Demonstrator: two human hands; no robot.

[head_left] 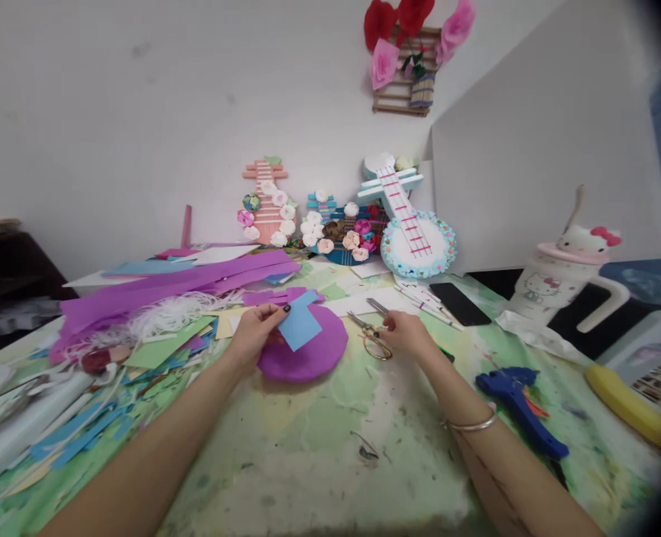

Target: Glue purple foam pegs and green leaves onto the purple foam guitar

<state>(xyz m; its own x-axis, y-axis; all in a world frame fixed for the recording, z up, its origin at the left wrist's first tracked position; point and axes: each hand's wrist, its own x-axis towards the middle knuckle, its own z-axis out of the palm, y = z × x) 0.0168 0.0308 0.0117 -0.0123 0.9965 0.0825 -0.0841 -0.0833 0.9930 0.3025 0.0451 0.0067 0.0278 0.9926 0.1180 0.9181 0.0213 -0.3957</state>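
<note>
Paper is what your left hand [255,328] holds: a light blue paper piece [300,324], pinched by its left edge between thumb and fingertips, in a narrow grip. The piece is tilted and hangs just over the purple disc [313,356], which lies flat on the table [319,455] near the middle. Part of the disc is covered by the blue piece and by your hand.

Your right hand [406,332] rests low on the table to the right of the disc, with its fingers curled onto the gold handles of the scissors [371,332]. The blades point away from you. You cannot tell from here whether your fingers pass through the loops. A thin bracelet [473,425] sits on that wrist.

To your left lies a heap of long purple strips [168,287], with white shreds and blue and green offcuts below them. To your right a blue glue gun [518,399] lies on the table, well apart from the scissors, and a black phone [459,302] lies farther back. A white cat-themed cup [559,283] stands at the right, in front of a leaning white board [548,149]. Two guitar-shaped crafts [412,224] with paper flowers stand against the wall.
</note>
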